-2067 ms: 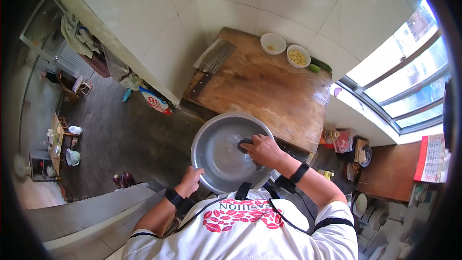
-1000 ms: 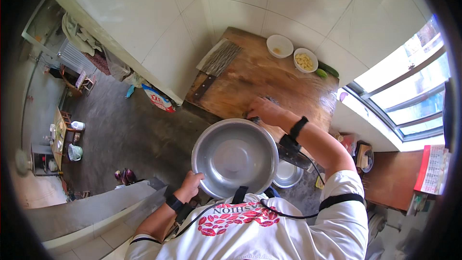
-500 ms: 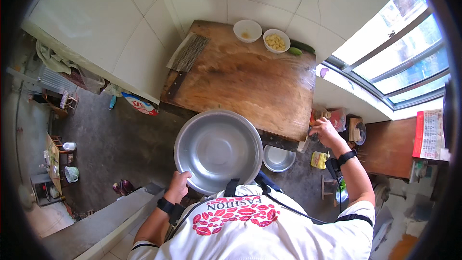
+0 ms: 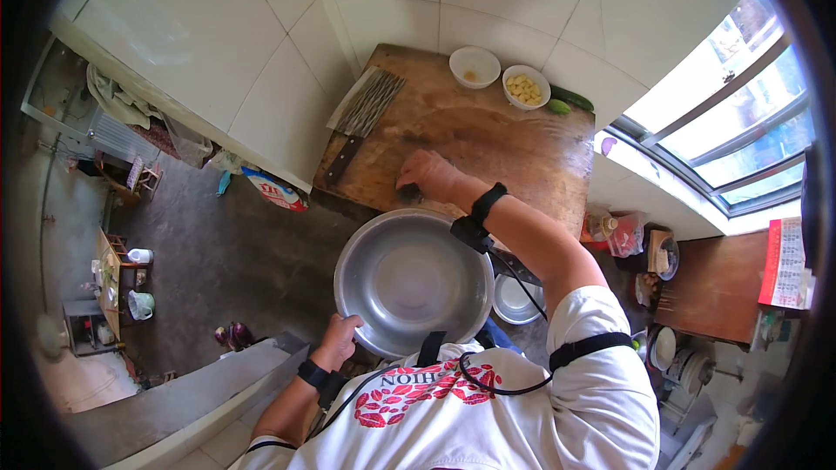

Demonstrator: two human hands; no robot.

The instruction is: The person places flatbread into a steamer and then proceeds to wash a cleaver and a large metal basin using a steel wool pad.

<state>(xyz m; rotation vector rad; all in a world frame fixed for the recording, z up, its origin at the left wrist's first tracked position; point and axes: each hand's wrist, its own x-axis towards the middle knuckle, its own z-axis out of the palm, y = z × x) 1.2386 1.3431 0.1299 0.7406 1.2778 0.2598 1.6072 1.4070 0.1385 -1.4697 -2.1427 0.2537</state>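
Note:
A big metal basin is tilted against my body below the front edge of the wooden chopping board. My left hand grips its near left rim. Over the board's front part reaches my right hand, its fingers curled down near the wood. Something small and dark shows under those fingers, too hidden to name. To the left of that hand lies a cleaver with a dark handle. Two white bowls stand at the back: one bowl with a little residue, the other holding peeled garlic cloves.
Green cucumbers lie in the back right corner of the board. A smaller metal basin sits below its front edge. White tiled wall rises behind, with a window at the right. Purple eggplants lie on the floor at left.
My right hand has swung from the board's front right corner leftward onto its front middle. My left hand still holds the basin rim. The whole view has shifted slightly.

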